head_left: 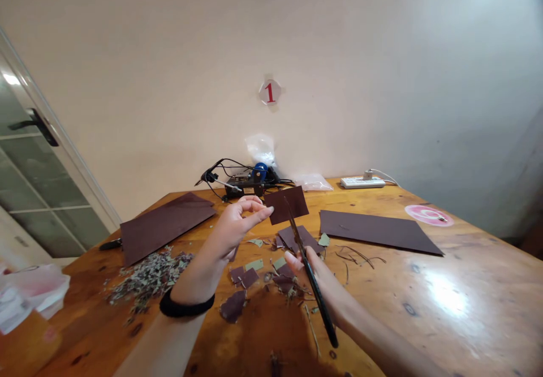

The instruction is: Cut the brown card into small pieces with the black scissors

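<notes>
My left hand point(246, 219) pinches the left edge of a small dark brown card point(280, 207) between thumb and fingers, holding it above the table. My right hand point(316, 269) is closed around a long black-handled cutting tool point(313, 281). Its narrow, tapering blade points up and away, and its tip overlaps the card in view; whether it touches the card I cannot tell. The tool appears edge-on, so its exact kind is unclear. Below both hands lie cut brown pieces point(249, 278), green-grey scraps point(254, 265) and another brown card point(303, 238).
Large brown sheets lie at left point(169, 221) and right point(377, 231). A dried plant heap point(155, 278) sits by my left forearm, with thin stems point(356, 255) on the right. Behind stand cabled black equipment point(244, 185), plastic bags point(311, 182) and a power strip point(362, 182).
</notes>
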`<state>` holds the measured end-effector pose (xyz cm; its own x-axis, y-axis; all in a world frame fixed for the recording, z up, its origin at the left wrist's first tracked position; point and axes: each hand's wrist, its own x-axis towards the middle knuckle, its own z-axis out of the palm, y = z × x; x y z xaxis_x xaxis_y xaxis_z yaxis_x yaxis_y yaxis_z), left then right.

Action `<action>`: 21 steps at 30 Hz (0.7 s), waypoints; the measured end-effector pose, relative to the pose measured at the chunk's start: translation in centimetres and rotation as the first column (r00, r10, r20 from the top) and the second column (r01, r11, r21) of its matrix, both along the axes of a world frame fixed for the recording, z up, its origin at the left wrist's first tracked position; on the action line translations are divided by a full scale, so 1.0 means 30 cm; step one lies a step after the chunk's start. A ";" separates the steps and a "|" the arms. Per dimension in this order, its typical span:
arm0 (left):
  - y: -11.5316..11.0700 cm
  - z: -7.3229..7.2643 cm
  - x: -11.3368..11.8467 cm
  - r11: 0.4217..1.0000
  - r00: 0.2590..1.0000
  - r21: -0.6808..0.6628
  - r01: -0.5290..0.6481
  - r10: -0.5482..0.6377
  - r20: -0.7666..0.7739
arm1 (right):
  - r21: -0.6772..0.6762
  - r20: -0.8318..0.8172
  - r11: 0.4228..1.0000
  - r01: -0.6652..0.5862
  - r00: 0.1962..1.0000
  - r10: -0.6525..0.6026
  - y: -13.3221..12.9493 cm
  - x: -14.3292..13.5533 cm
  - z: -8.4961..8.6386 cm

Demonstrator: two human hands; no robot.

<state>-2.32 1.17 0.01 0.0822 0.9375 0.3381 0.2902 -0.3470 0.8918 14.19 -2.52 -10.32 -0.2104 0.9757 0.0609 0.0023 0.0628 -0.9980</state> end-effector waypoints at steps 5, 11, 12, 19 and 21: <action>-0.001 -0.014 0.014 1.000 1.000 0.003 0.016 -0.016 0.004 | 0.012 0.025 0.999 0.031 0.999 -0.032 -0.002 0.002 0.014; 0.000 -0.019 0.019 0.999 0.999 -0.001 0.042 -0.042 -0.018 | -0.018 -0.034 1.000 0.025 0.999 -0.025 0.000 0.008 0.024; 0.000 -0.020 0.020 0.999 0.999 -0.004 0.042 -0.042 -0.015 | -0.029 -0.032 0.999 0.015 0.999 -0.016 -0.001 0.008 0.026; 0.011 -0.035 0.021 0.999 0.999 0.016 0.048 -0.048 -0.009 | -0.022 0.062 1.000 0.020 0.998 -0.019 -0.011 0.008 0.041; 0.014 -0.039 0.022 0.998 0.999 0.021 0.052 -0.052 -0.009 | -0.038 0.054 0.999 0.014 0.998 -0.012 -0.011 0.009 0.046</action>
